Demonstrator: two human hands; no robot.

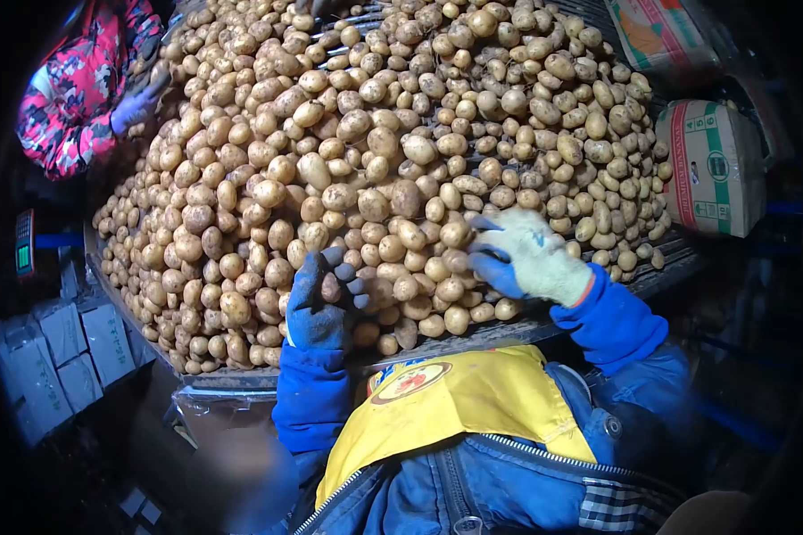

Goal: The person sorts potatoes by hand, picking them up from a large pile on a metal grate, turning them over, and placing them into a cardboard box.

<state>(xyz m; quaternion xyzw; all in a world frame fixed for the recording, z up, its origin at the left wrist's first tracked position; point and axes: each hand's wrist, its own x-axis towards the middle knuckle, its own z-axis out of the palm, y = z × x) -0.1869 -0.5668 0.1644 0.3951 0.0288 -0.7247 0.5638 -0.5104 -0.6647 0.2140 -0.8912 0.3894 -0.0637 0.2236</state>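
Observation:
My left hand (319, 301), in a dark blue-grey work glove, is at the near side of the heap with its fingers curled up around a small potato (331, 290). To its right, my right hand (519, 256) wears a pale glove with blue-coated fingers. It reaches over the near right part of the heap, its thumb and fingers apart, close to a slightly blurred potato (456, 260). No potato shows between those fingers. Potatoes (339, 196) of mixed sizes, some with soil on them, are piled across the wide sorting table (500, 336).
Another person's gloved hand (136, 109) is at the heap's far left. Cardboard boxes (712, 168) stand along the right side, and white cartons (62, 334) are stacked at lower left. A small display device (25, 242) is at the left. A blurred shape (245, 464) shows below the table.

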